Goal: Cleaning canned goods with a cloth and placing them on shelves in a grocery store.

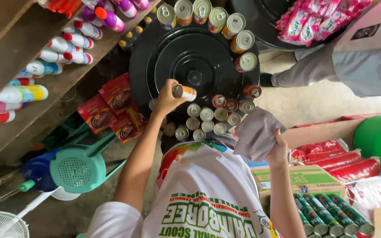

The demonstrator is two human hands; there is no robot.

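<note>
Left hand [167, 98] grips a small can [184, 92] over the black round lid [164, 57], right hand [278, 152] clutches a grey cloth [256, 133] (wiping step, judged); next: set can beside clustered cans [208, 121].

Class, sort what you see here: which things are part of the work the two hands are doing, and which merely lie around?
In the work:
left hand, gripping a small can
right hand, gripping a grey cloth
cluster of small cans on the black round lid

Lying about:
bottles on the wooden shelf
red packets
teal dustpan
white fan
green cans
</note>
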